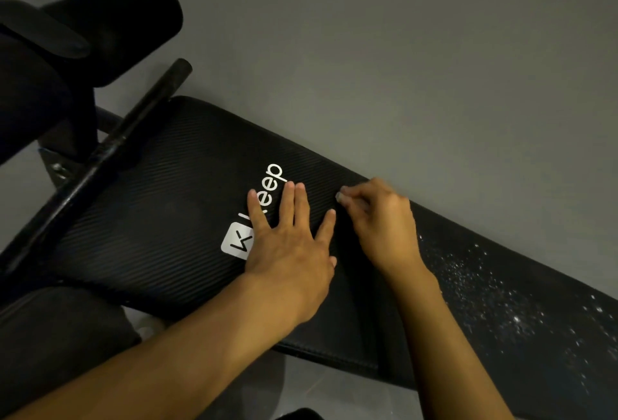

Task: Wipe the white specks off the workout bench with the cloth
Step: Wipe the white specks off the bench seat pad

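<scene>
Since the specks (pixel 501 302) lie scattered over the right part of the bench (pixel 150 219), wiping is judged not yet begun. The left hand (pixel 291 252) is laid flat, fingers spread, beside the logo (pixel 239 245). The right hand (pixel 381 222) is curled, with a pale bit (pixel 340 198) pinched at its fingertips; whether that is the cloth cannot be told. Next, a cloth must be drawn across the specks.

Black workout bench (pixel 160 212), finely ribbed in diagonal stripes, carries a white logo (pixel 241 245) and scattered white specks (pixel 501 302); the floor (pixel 401 51) appears plain grey.
</scene>
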Demonstrator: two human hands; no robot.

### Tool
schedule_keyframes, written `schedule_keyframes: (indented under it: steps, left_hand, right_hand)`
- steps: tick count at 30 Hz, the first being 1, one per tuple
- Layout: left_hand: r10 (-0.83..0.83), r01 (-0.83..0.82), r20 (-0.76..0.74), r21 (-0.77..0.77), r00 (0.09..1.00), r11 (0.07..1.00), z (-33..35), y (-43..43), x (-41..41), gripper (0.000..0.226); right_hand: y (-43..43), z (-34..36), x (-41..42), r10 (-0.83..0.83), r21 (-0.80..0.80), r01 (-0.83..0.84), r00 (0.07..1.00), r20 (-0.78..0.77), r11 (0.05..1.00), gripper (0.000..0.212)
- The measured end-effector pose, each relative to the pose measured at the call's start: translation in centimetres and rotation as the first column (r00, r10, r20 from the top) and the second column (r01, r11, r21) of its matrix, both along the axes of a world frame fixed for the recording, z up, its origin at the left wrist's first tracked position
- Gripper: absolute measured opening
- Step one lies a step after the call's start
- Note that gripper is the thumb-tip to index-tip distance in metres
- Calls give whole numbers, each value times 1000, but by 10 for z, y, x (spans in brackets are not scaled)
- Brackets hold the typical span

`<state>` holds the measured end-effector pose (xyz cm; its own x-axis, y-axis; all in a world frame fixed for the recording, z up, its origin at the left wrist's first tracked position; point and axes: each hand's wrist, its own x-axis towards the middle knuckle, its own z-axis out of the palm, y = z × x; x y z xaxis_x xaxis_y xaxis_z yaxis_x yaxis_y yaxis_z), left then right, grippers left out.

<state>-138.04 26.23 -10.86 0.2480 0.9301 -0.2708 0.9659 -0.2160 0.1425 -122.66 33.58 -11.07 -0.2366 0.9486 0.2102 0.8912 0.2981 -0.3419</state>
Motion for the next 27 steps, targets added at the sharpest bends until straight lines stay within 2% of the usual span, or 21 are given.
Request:
schedule_keyframes:
  steps: [2,4,9,12,16,19,22,27]
  left_hand:
    - [3,-3,7,0,1000,1000,0,0,1,68]
    - [4,-4,12,4,1000,1000,0,0,2,67]
    - [2,-2,1,4,1000,1000,0,0,1,66]
    - [4,-4,-5,4,1000,1000,0,-1,2,66]
    - [3,-3,5,-1,1000,1000,-1,0,4,67]
    - [2,-2,16,-6,1000,1000,-1,3,5,68]
    - [-5,5,8,-9,1000,1000,-2,3,5,67]
    - [-5,5,0,3,1000,1000,-1,0,4,66]
  right_hand:
    - [-27,3,6,69,-29,-69,997,20,997,20]
    - [-43,6,15,64,-30,-63,996,65,998,23]
    - [14,5,22,-56,67,45,981,183,997,16]
    - [32,4,19,-86,58,79,987,139,995,14]
    - [-21,5,23,74,-14,-73,996,55,997,21]
    - [-51,11,36,118,-41,-117,993,29,992,22]
    - [-20,11,43,86,20,-90,984,156,996,25]
    - [35,7,41,-60,19,59,993,101,998,17]
